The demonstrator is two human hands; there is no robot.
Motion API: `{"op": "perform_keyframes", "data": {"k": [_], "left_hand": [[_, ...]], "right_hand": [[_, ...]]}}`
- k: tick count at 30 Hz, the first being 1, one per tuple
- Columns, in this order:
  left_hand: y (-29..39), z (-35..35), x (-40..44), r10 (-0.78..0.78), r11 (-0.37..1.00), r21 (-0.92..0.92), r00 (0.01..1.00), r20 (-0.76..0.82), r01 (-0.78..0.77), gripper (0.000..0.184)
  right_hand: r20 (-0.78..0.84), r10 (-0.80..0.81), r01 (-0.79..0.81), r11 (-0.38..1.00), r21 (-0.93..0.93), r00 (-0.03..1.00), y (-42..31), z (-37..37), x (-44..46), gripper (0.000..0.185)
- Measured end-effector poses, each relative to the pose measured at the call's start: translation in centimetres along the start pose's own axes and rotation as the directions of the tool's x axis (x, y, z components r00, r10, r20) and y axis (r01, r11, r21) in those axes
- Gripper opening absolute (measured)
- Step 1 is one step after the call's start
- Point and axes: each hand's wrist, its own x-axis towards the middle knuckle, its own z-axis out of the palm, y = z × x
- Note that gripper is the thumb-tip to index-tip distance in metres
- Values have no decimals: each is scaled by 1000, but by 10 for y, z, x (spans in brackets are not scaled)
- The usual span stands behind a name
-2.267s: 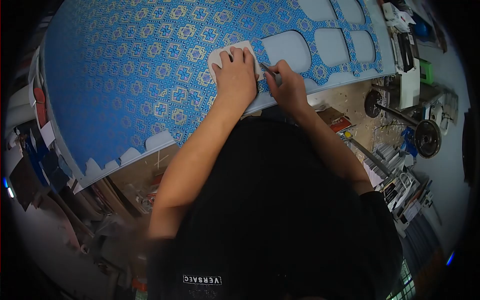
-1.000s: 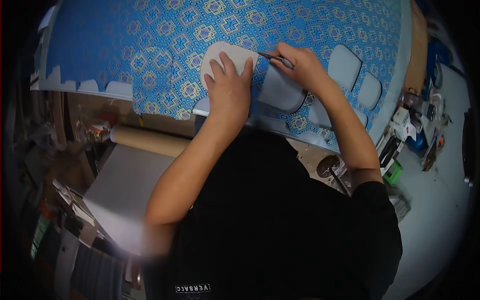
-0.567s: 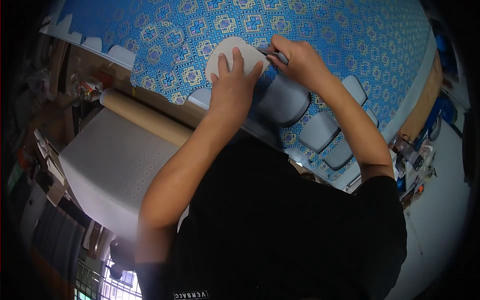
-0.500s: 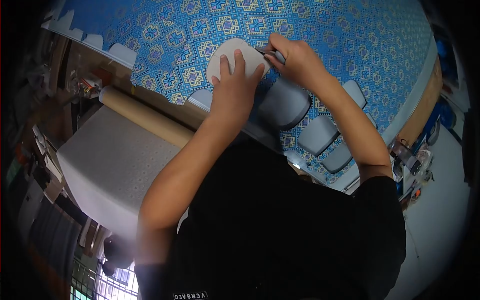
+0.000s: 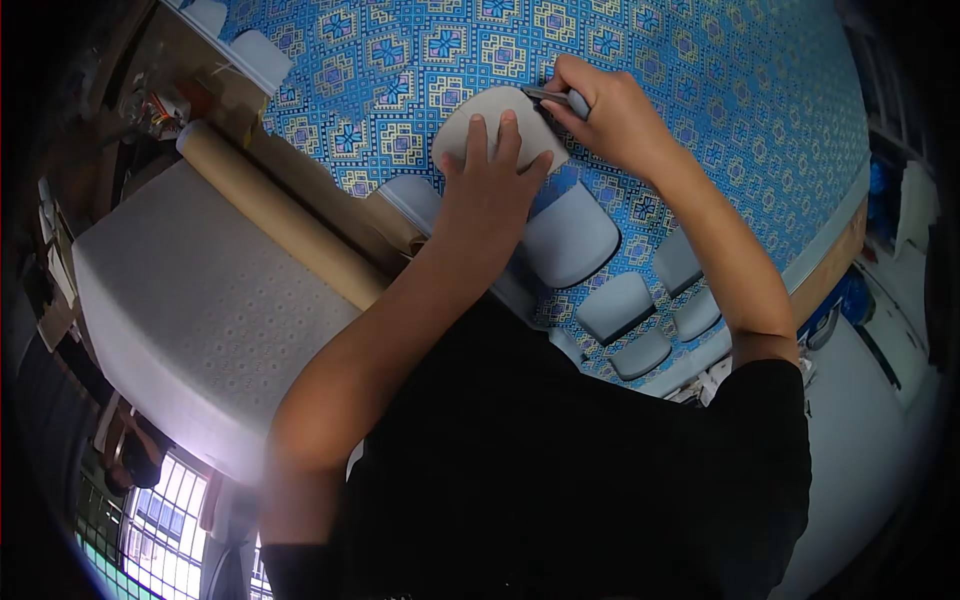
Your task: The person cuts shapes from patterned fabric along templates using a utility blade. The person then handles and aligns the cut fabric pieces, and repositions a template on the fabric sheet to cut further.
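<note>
My left hand lies with fingers spread on a pale grey, round-topped flat template, holding it down on the blue patterned fabric. In my right hand is a utility knife, gripped like a pen. Its thin blade points left, and the tip is at the upper right edge of the template; whether it touches is too small to tell. Just below the template lies a rounded grey-blue piece. Smaller grey-blue pieces of similar shape lie on the fabric nearer my body.
Left of my left forearm, a long brown roll rests along a surface covered with pale cloth. The fabric has a jagged cut edge at left, with brown material beneath. Another person is at the far lower left, near a barred window.
My view has shifted and turned slightly. The knife tip is a little nearer the top of the template's curved edge. My left hand keeps pressing on the template.
</note>
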Motion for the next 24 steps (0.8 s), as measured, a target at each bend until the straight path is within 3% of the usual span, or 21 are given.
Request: {"op": "perform_keyframes", "data": {"k": [4,11,16,20,24], "left_hand": [[1,0,0,-6,1000,4,1000,-24,6,42],[3,-7,1,-34,999,-33,999,35,35,42],[3,-8,2,-44,998,-42,998,50,46,44],[4,-12,3,-52,996,-65,996,70,56,47],[4,-13,3,-60,994,-90,995,77,67,47]], "right_hand": [[20,38,-38,999,6,999,-3,-2,1,20],[37,-39,38,999,31,999,6,-3,18,19],[185,-191,190,981,27,964,18,-13,35,18],[195,-303,297,953,60,933,25,-17,49,18],[337,-409,385,912,139,848,20,-27,76,19]]}}
